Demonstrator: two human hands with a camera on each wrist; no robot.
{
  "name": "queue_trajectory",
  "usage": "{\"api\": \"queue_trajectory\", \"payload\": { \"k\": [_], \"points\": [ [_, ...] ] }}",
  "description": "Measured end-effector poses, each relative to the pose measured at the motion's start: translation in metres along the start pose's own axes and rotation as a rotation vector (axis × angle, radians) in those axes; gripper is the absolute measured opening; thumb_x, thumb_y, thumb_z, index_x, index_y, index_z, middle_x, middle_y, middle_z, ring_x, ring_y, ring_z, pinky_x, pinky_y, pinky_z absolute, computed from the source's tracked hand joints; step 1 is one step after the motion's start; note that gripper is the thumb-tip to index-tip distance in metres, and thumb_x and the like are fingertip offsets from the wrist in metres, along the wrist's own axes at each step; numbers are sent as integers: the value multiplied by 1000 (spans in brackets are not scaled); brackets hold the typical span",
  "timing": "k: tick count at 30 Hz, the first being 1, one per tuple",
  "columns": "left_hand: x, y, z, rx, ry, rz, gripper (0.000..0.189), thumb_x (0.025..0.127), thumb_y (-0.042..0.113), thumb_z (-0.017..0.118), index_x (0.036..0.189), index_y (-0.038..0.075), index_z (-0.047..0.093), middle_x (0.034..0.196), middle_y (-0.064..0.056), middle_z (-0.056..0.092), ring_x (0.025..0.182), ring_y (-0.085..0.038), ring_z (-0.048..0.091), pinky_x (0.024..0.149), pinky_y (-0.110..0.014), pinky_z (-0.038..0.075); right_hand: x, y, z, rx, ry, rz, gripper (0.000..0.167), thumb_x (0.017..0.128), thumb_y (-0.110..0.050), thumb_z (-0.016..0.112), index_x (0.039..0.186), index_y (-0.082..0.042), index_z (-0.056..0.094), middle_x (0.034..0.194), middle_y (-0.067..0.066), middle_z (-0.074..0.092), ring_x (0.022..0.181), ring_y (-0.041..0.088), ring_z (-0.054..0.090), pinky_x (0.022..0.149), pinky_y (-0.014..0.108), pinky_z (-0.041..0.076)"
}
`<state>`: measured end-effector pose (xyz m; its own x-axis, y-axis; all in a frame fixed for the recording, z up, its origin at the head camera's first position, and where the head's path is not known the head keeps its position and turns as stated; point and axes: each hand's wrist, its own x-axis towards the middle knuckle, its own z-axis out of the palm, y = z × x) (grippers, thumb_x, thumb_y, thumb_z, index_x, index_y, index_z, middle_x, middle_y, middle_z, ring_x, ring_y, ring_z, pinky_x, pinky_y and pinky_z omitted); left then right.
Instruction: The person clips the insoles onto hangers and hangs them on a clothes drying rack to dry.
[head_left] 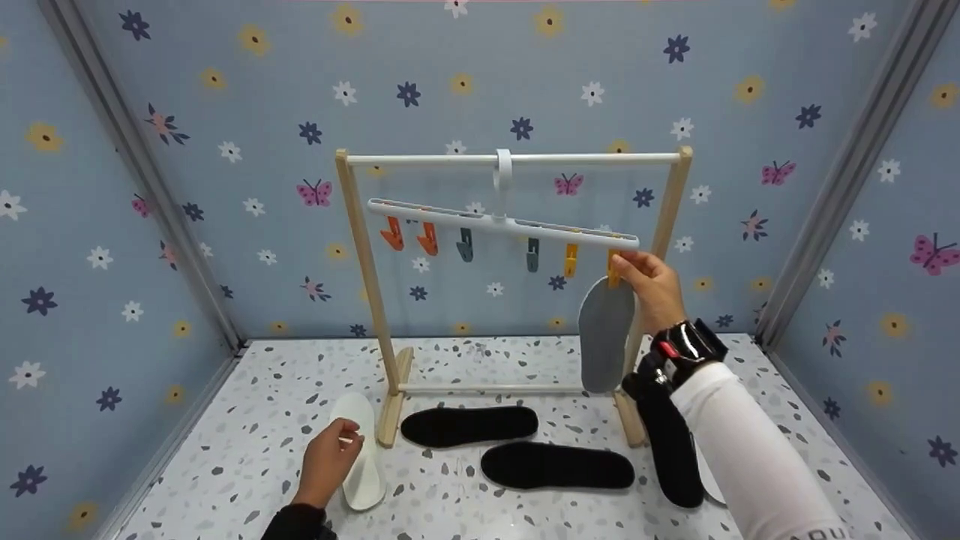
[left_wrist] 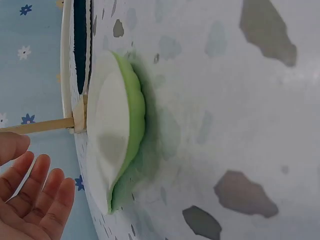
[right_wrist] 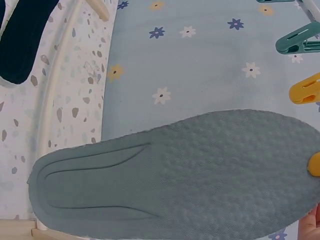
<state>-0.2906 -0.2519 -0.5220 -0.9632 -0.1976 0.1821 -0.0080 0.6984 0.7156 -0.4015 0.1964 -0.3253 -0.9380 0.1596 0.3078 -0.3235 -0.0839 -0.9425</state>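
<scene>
A grey insole hangs upright from the yellow clip at the right end of a white clip hanger. My right hand pinches that clip near the top of the insole. In the right wrist view the insole shows its textured side, with the yellow clip over its end. My left hand is above a white insole on the table, fingers loosely curled and holding nothing. The left wrist view shows this insole's green edge, apart from the fingers.
The hanger, tilted down to the right, hooks on a wooden-legged rack. Orange clips, dark green clips and another yellow clip hang from it. Black insoles lie on the speckled table.
</scene>
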Motion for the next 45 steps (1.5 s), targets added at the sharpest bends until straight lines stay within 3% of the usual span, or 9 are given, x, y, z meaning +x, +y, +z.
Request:
{"api": "queue_trajectory", "payload": {
  "k": [7, 16, 23, 28, 34, 39, 45],
  "points": [
    [2, -8, -6, 28, 48, -5, 17, 86, 6, 62, 100, -4, 60, 91, -14, 65, 84, -29, 62, 75, -44, 49, -6, -14, -3, -24, -12, 19, 13, 89, -15, 64, 97, -6, 59, 79, -9, 62, 81, 8, 55, 87, 26, 39],
    [3, -14, -13, 111, 64, -122, 29, 86, 9, 62, 106, -11, 54, 94, -24, 62, 84, -36, 59, 74, -48, 45, -10, -20, -2, -26, -37, 27, 15, 91, -14, 62, 100, -4, 56, 84, -9, 62, 87, 9, 57, 90, 26, 44],
    [4, -21, -16, 77, 25, -187, 32, 88, 13, 58, 108, -12, 53, 98, -27, 61, 88, -39, 59, 78, -49, 44, -1, -4, -9, -54, 2, 17, 13, 90, -18, 64, 97, -9, 58, 83, -9, 61, 82, 7, 55, 82, 21, 45],
    [3, -26, -17, 71, 12, -222, 32, 88, 13, 57, 107, -12, 52, 99, -29, 60, 91, -41, 58, 79, -50, 43, 0, -2, -10, -35, -11, 31, 19, 91, -19, 64, 104, -7, 58, 89, -7, 62, 89, 7, 57, 85, 21, 47],
    [4, -30, -16, 62, -24, -242, 36, 89, 14, 56, 110, -15, 50, 102, -31, 59, 95, -43, 57, 83, -51, 43, -3, -3, -17, -59, -9, 51, 31, 90, -24, 65, 112, -4, 57, 95, -4, 61, 94, 11, 56, 87, 22, 46],
    [3, -30, -17, 49, -39, -229, 37, 89, 16, 55, 108, -15, 50, 102, -33, 59, 93, -44, 58, 81, -50, 43, -9, -7, -21, -23, 14, 58, 21, 90, -21, 65, 106, -8, 58, 93, -5, 61, 90, 11, 55, 86, 22, 46],
    [3, -31, -12, 64, -44, -260, 38, 88, 17, 56, 109, -14, 49, 102, -32, 59, 92, -42, 58, 81, -49, 43, -23, -23, -18, -28, 27, 70, 17, 91, -14, 62, 106, -7, 57, 90, -5, 60, 87, 11, 55, 84, 21, 47]
  ]
}}
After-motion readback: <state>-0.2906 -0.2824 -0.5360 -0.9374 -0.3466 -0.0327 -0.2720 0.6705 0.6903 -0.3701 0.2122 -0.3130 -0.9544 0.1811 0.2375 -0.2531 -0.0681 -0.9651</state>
